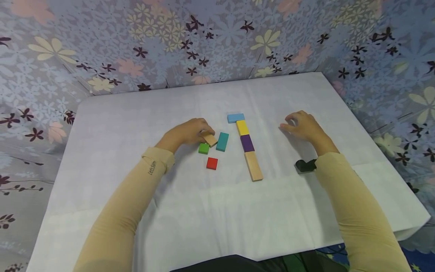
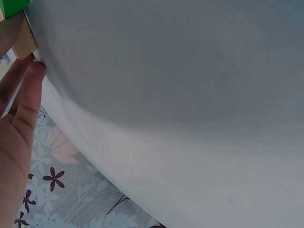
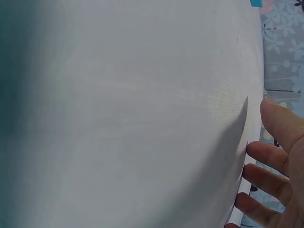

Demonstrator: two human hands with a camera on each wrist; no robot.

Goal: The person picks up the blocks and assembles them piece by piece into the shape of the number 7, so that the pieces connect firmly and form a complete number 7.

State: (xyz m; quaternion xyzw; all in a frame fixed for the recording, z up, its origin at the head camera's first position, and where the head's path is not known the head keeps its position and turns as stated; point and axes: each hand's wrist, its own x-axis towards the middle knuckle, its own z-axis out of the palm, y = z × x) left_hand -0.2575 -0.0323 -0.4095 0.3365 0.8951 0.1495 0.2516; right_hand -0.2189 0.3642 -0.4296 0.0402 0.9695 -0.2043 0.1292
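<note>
My left hand (image 1: 193,131) pinches a plain wooden block (image 1: 210,139) between thumb and fingers, right beside a green block (image 1: 204,148). In the left wrist view, that wooden block (image 2: 24,42) shows at the upper left edge, with the green block (image 2: 14,8) above it. A teal block (image 1: 222,141) lies just right of the held one, and a red block (image 1: 212,163) sits nearer to me. My right hand (image 1: 306,126) holds nothing; its fingers bend loosely, and in the right wrist view the fingertips (image 3: 256,151) are at the white cloth.
Right of the loose blocks runs a line: blue block (image 1: 235,118) set crosswise, then yellow (image 1: 242,128), purple (image 1: 247,143) and a long wooden block (image 1: 253,166). A black object (image 1: 304,166) lies partly hidden by my right sleeve. White cloth (image 1: 204,219) covers the table.
</note>
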